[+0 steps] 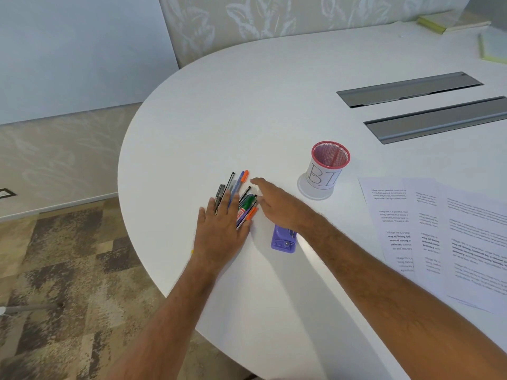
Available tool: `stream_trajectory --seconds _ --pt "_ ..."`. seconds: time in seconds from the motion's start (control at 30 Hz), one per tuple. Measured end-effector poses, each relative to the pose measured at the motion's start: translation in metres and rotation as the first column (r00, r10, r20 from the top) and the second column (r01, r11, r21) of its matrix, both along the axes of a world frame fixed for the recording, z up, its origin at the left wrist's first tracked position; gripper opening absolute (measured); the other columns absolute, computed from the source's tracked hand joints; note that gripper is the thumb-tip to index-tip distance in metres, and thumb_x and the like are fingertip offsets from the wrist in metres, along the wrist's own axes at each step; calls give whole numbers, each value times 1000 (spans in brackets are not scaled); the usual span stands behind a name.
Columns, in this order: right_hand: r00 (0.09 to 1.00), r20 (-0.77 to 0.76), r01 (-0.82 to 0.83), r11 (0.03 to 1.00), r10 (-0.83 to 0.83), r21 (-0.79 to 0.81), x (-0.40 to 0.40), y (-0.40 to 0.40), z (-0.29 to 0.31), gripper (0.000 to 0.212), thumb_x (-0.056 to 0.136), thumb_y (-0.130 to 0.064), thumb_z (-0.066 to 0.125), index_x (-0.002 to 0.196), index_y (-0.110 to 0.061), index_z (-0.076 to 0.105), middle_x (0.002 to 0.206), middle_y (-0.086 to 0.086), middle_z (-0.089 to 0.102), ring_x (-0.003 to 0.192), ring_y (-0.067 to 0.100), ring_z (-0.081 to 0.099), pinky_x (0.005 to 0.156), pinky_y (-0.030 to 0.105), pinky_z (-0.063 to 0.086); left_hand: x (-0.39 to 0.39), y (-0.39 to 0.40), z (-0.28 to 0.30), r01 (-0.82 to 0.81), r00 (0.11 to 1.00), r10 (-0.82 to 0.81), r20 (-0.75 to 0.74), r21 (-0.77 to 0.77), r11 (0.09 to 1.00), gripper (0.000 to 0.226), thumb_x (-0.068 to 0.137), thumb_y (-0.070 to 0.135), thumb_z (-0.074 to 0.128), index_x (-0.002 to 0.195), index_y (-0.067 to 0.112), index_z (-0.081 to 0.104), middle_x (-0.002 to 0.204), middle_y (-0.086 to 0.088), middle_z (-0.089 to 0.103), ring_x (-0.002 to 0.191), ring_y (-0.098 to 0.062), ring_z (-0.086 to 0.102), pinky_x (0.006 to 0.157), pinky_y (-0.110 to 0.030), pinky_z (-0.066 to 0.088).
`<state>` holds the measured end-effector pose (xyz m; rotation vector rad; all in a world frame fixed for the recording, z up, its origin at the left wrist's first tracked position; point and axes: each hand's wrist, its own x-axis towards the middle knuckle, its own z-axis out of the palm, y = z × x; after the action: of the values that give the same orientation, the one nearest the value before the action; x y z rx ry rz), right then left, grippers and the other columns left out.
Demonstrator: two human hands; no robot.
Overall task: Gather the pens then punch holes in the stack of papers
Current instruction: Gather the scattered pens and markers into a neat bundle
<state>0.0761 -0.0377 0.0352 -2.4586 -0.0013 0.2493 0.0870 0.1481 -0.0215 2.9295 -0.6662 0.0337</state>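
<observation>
Several pens (pixel 241 200) lie bunched on the white table (pixel 247 111): black, blue and orange ones and a green marker. My left hand (pixel 222 231) lies flat over their left side, fingers spread. My right hand (pixel 277 205) presses against their right side, fingers straight and together. A purple hole punch (pixel 284 239) lies just below my right wrist, partly hidden by it. Printed paper sheets (pixel 439 231) are fanned out at the right. A pink mesh pen cup (pixel 327 165) with a white label stands empty right of the pens.
Two grey cable trays (pixel 408 89) are set into the table at the back right. Yellow-green notebooks (pixel 450 23) lie at the far right corner. The table's rounded edge runs close to the left of the pens, with carpet below.
</observation>
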Motion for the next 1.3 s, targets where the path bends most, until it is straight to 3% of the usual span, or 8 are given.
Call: stream_trajectory --seconds 0.1,0.27,0.47,0.7,0.93,1.1,1.17,1.3 --pt "999 23 25 1000 -25 18 -9 -17 0 44 111 -16 38 156 -18 36 162 5 42 144 26 45 117 40 38 4 4 -2 -9 1000 9 25 -14 1000 72 99 56 32 153 11 48 156 -15 52 137 -45 53 107 -61 46" --pt "988 78 128 988 -135 90 -31 -44 -2 41 111 -14 41 152 -16 45 160 -1 45 148 15 40 112 19 26 17 14 -3 -30 999 31 10 -82 996 75 98 57 28 156 11 44 161 -15 46 144 -45 47 115 -59 40" --pt "972 43 219 960 -230 174 -58 -62 -11 36 112 -20 41 146 -21 51 155 -6 49 130 1 42 109 20 28 36 31 0 -57 998 59 5 -145 988 72 97 57 34 150 11 48 160 -15 46 141 -46 48 115 -58 39" --pt "967 3 251 955 -255 159 -72 -62 -20 40 113 -26 40 151 -18 46 155 -5 47 133 6 45 108 19 26 49 42 1 -78 997 76 -16 -145 986 75 95 58 35 149 8 48 159 -17 47 141 -46 47 115 -58 39" --pt "976 75 211 972 -204 -99 -89 -66 -32 65 110 -48 32 164 -12 26 172 1 23 161 17 16 126 30 10 48 38 7 -85 996 83 -14 -132 988 81 96 64 36 158 13 38 163 -16 43 142 -51 44 112 -64 38" --pt "990 88 135 941 -113 -311 -106 -75 -42 110 88 -79 -11 164 -7 19 174 7 13 162 27 9 131 43 6 46 27 19 -23 1000 23 -3 -213 977 81 99 66 26 166 20 21 171 -11 28 154 -45 28 122 -62 24" --pt "990 80 138 930 -117 -341 -114 -80 -46 113 86 -81 -15 164 -7 18 175 7 10 162 28 6 131 44 5 39 16 23 29 999 -22 29 -266 963 72 105 59 34 167 27 17 174 -5 21 157 -40 22 126 -58 19" --pt "986 72 164 915 -148 -368 -130 -92 -49 115 84 -83 -16 165 -7 14 175 6 6 162 26 0 131 44 2 26 -9 25 148 987 -121 105 -299 943 77 104 60 34 164 12 29 173 -11 23 159 -38 19 128 -54 19"
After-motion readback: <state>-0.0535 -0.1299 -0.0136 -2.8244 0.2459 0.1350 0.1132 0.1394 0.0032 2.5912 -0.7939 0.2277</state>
